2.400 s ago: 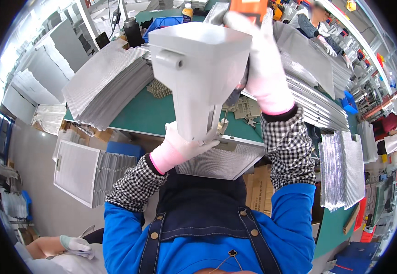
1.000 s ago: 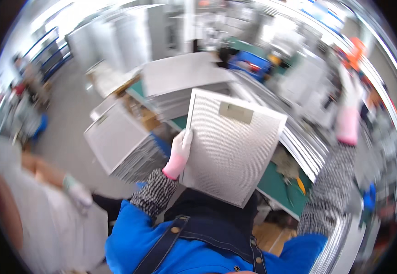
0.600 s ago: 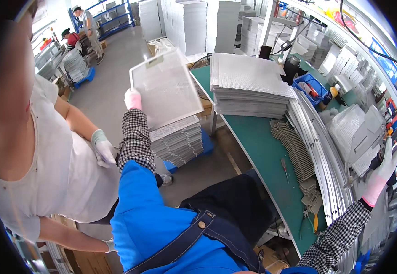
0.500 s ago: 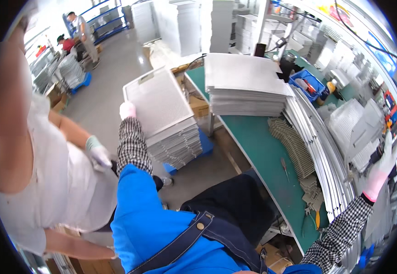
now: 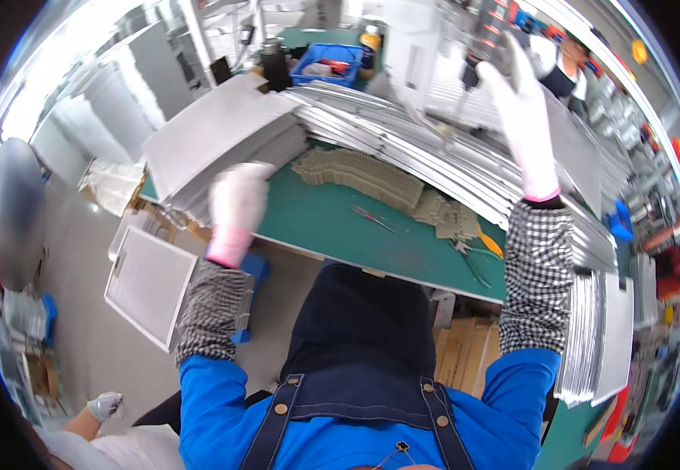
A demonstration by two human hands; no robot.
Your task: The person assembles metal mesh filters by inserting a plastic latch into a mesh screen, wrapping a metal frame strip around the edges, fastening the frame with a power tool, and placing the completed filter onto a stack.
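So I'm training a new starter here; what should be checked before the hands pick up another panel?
1. Left hand free: ok, gloved and blurred, nothing in it.
2. Right hand free: cannot tell, raised by a blurred grey part.
3. Green bench has bare space: ok.
4. Scissors away from both hands: ok.
5. Framed mesh panel on the floor stack lies flat: ok.

Left hand (image 5: pixel 236 205) empty above green bench (image 5: pixel 355 235); right hand (image 5: pixel 521 117) raised over metal panels (image 5: pixel 402 145).

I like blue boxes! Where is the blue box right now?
In the head view the blue box sits at the far edge of the green table, top middle, behind the slanted metal sheets.
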